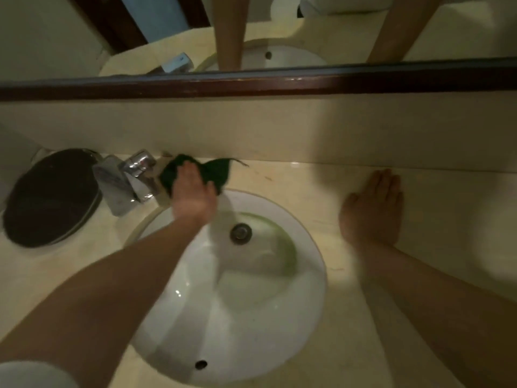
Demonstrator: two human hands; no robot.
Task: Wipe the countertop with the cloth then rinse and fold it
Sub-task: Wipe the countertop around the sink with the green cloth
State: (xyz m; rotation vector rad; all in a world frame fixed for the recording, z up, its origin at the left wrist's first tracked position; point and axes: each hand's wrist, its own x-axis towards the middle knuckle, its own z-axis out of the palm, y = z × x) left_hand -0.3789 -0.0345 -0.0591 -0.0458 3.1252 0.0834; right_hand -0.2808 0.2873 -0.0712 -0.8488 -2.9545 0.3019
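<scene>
Cloth (215, 170): dark green, crumpled, lying on the countertop (447, 208) behind the sink (279, 317), centre-left of frame, just right of the tap (137, 175). Left hand (194, 196) pressed palm-down on the cloth, fingers curled over it, forearm stretched across the basin. Right hand (373, 207) flat on the counter, fingers released and spread, right of frame. Basin holds only a drain (240, 233). Dark round lid (51, 197) at left.
</scene>
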